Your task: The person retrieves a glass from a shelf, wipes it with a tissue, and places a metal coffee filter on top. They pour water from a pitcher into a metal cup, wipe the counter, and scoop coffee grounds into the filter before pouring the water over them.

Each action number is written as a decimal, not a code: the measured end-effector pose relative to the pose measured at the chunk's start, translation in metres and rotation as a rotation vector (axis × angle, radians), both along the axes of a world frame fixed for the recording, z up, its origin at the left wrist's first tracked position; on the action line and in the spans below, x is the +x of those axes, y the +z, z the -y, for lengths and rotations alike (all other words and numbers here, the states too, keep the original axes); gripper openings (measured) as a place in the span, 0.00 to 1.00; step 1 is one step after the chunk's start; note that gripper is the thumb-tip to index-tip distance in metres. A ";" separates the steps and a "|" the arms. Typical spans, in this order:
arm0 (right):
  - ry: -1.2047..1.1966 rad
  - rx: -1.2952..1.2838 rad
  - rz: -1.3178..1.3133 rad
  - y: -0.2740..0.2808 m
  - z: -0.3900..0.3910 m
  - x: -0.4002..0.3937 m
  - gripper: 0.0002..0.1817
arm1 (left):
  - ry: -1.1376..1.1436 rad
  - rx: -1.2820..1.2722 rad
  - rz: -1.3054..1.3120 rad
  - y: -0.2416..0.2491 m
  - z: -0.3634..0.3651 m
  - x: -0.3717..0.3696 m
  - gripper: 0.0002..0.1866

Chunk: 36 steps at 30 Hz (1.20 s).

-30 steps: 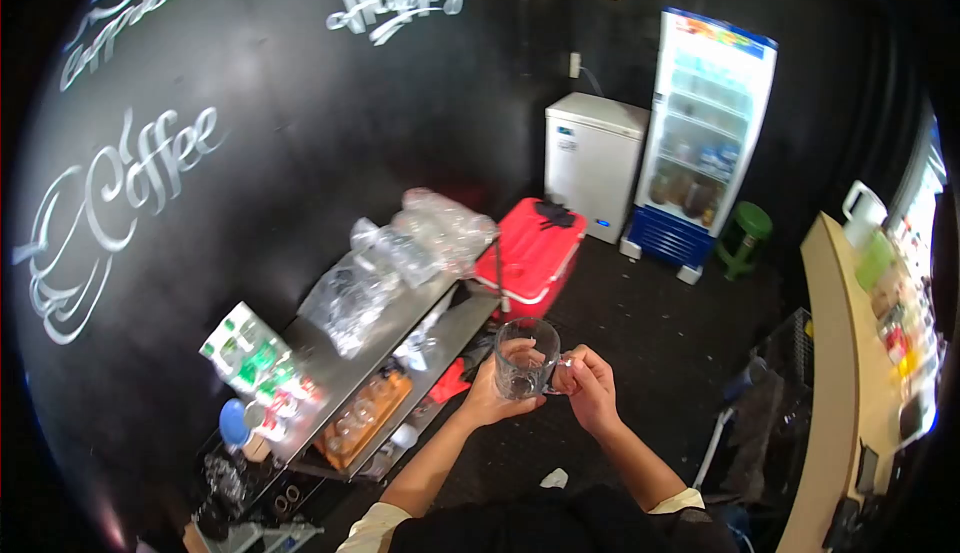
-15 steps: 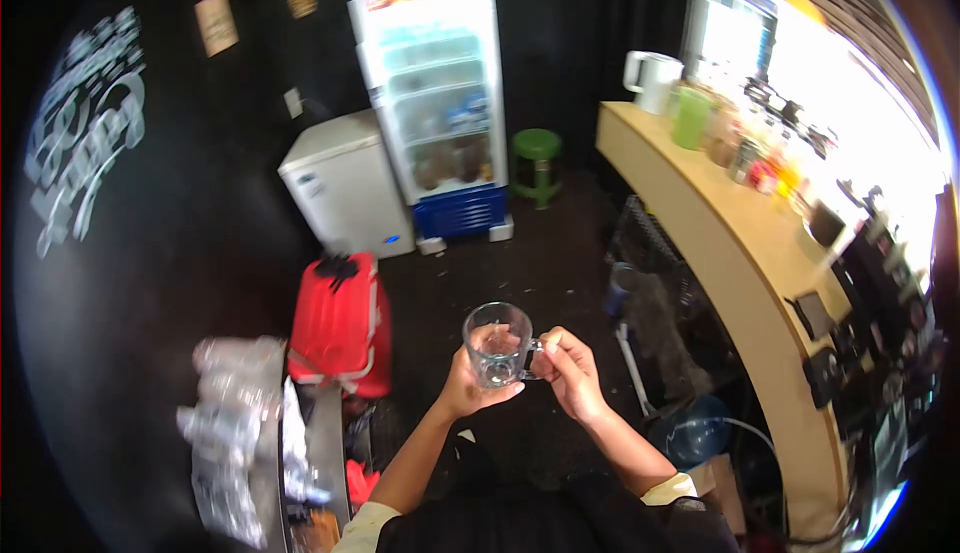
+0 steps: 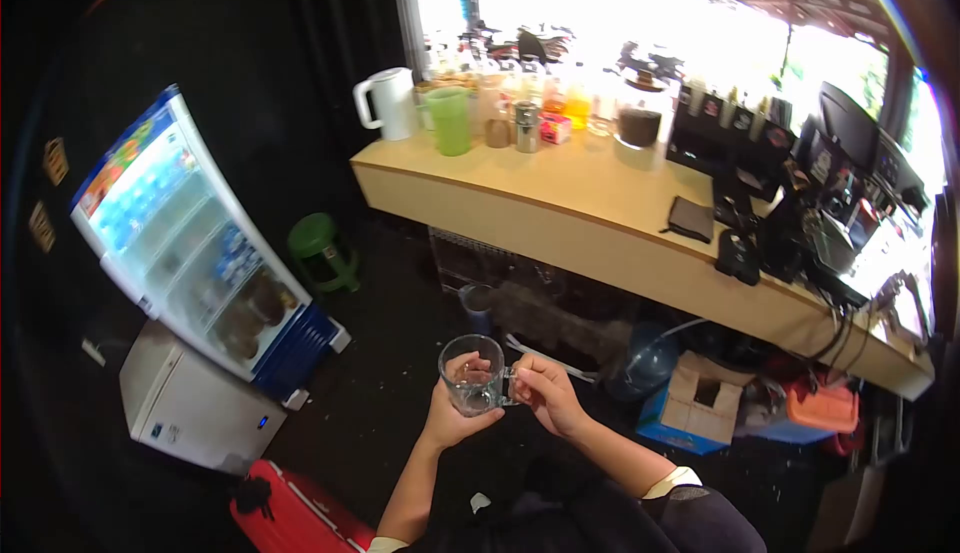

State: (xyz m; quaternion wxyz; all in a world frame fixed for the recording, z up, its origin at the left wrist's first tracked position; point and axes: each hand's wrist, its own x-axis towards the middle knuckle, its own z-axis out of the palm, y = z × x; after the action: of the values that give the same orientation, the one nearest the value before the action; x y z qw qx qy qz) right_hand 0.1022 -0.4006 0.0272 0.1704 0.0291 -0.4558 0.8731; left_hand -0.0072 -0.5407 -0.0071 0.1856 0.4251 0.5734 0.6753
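A clear glass mug (image 3: 472, 365) is held upright in front of my body, above the dark floor. My left hand (image 3: 458, 415) cups its lower side, with fingers wrapped round the far side and showing through the glass. The mug's handle is pinched by my right hand (image 3: 545, 393), thumb on top. No liquid can be made out inside the mug.
A wooden counter (image 3: 600, 243) runs ahead, bearing a white jug (image 3: 388, 103), a green pitcher (image 3: 450, 121), bottles and black equipment. A lit fridge (image 3: 200, 243), white freezer (image 3: 190, 403), green stool (image 3: 322, 251) and red cooler (image 3: 295, 513) stand left. Boxes (image 3: 690, 403) lie under the counter.
My view has swung right, from the fridge and freezer toward the counter. Both hands keep the same hold on the glass mug.
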 end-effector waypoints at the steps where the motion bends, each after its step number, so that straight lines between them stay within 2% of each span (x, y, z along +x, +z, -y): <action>1: -0.038 -0.009 0.013 -0.002 -0.009 -0.001 0.10 | -0.038 -0.009 0.013 0.000 -0.016 -0.004 0.45; 5: -0.244 0.002 0.010 -0.010 -0.054 -0.009 0.11 | -0.065 0.034 -0.024 0.000 -0.084 -0.024 0.47; 7: -0.362 0.079 -0.024 -0.015 -0.081 -0.018 0.10 | -0.044 0.015 -0.189 0.003 -0.124 -0.036 0.48; 13: -0.505 0.309 -0.123 -0.006 -0.206 -0.045 0.11 | -0.148 0.134 -0.111 0.009 -0.278 -0.082 0.45; 15: -0.465 0.292 -0.082 0.003 -0.246 -0.048 0.13 | -0.308 0.134 -0.073 0.012 -0.327 -0.096 0.45; 16: -0.456 0.401 -0.109 0.008 -0.272 -0.050 0.16 | -0.318 0.134 -0.071 0.017 -0.346 -0.098 0.45; 17: -0.542 0.612 -0.099 0.015 -0.299 -0.050 0.16 | -0.373 0.150 -0.012 0.022 -0.365 -0.102 0.44; 19: -0.673 0.578 -0.016 0.025 -0.340 -0.054 0.11 | -0.474 0.181 0.103 0.031 -0.398 -0.113 0.42; 20: -0.612 0.516 0.024 0.019 -0.365 -0.057 0.18 | -0.495 0.123 0.054 0.033 -0.410 -0.120 0.41; 21: -0.613 0.511 0.028 0.016 -0.380 -0.063 0.18 | -0.497 0.119 0.058 0.033 -0.420 -0.125 0.41; 22: -0.563 0.566 0.050 0.013 -0.392 -0.068 0.24 | -0.574 0.159 0.136 0.032 -0.431 -0.130 0.41; 23: -0.512 0.619 0.072 0.010 -0.402 -0.071 0.30 | -0.650 0.198 0.216 0.031 -0.440 -0.134 0.41; 24: -0.398 0.586 0.140 0.007 -0.410 -0.073 0.41 | -0.691 0.199 0.221 0.032 -0.449 -0.139 0.40; 25: -0.406 0.577 0.144 0.005 -0.415 -0.076 0.41 | -0.699 0.190 0.224 0.035 -0.457 -0.145 0.40; 27: -0.360 0.708 0.066 0.000 -0.420 -0.080 0.46 | -0.716 0.104 0.062 0.040 -0.469 -0.155 0.39; 28: -0.334 0.690 0.090 0.003 -0.422 -0.080 0.50 | -0.705 0.078 0.042 0.037 -0.475 -0.158 0.38; 29: -0.343 0.691 0.098 0.004 -0.426 -0.079 0.50 | -0.716 0.080 0.047 0.039 -0.482 -0.161 0.38; 31: -0.328 0.775 0.173 0.006 -0.431 -0.075 0.48 | -0.813 0.062 -0.229 0.049 -0.498 -0.167 0.37; 32: -0.336 0.779 0.175 0.012 -0.434 -0.074 0.48 | -0.820 0.068 -0.230 0.054 -0.504 -0.169 0.37; 34: -0.200 0.768 0.274 0.030 -0.441 -0.075 0.45 | -0.957 0.059 -0.361 0.065 -0.515 -0.170 0.41; 36: -0.202 0.694 0.258 0.035 -0.443 -0.080 0.44 | -1.036 0.051 -0.289 0.075 -0.523 -0.171 0.41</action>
State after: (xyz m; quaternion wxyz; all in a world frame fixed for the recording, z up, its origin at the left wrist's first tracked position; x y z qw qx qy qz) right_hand 0.0218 0.0420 0.0619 0.1768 -0.0700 -0.7424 0.6424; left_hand -0.1779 -0.0175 0.0675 0.4033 0.7452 0.2919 0.4436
